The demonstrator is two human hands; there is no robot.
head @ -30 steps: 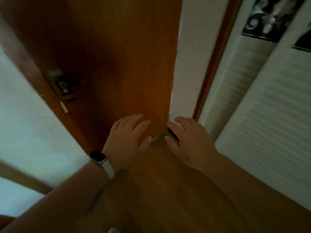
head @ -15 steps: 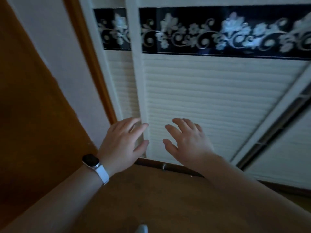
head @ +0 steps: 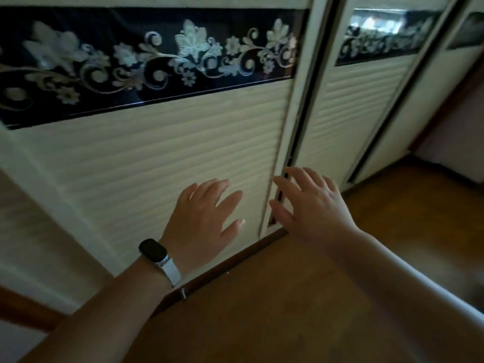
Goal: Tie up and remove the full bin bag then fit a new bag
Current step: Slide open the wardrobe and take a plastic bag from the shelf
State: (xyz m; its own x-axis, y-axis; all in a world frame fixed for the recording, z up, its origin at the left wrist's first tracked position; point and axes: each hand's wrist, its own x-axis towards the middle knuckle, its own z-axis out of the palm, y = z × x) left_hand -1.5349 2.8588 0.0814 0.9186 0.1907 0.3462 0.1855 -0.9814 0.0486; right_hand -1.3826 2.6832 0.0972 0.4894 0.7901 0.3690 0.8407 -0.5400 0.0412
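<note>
No bin and no bin bag are in view. My left hand (head: 201,221), with a dark watch on a white strap at the wrist, is held out in front of me, fingers apart and empty. My right hand (head: 311,205) is stretched out beside it, also spread and holding nothing. Both hover in front of the lower part of a cream sliding wardrobe door (head: 157,158), my right hand over the dark gap at that door's right edge.
The wardrobe has several cream ribbed sliding doors with a black floral band (head: 146,61) across them. A dark wooden floor track (head: 235,260) runs along their base. Brown wooden floor (head: 275,310) lies below. A pale wall (head: 450,132) stands at the right.
My view has swung right, from a brown wooden door to the cream wardrobe doors. Both hands stay held out, spread and empty, in the same pose.
</note>
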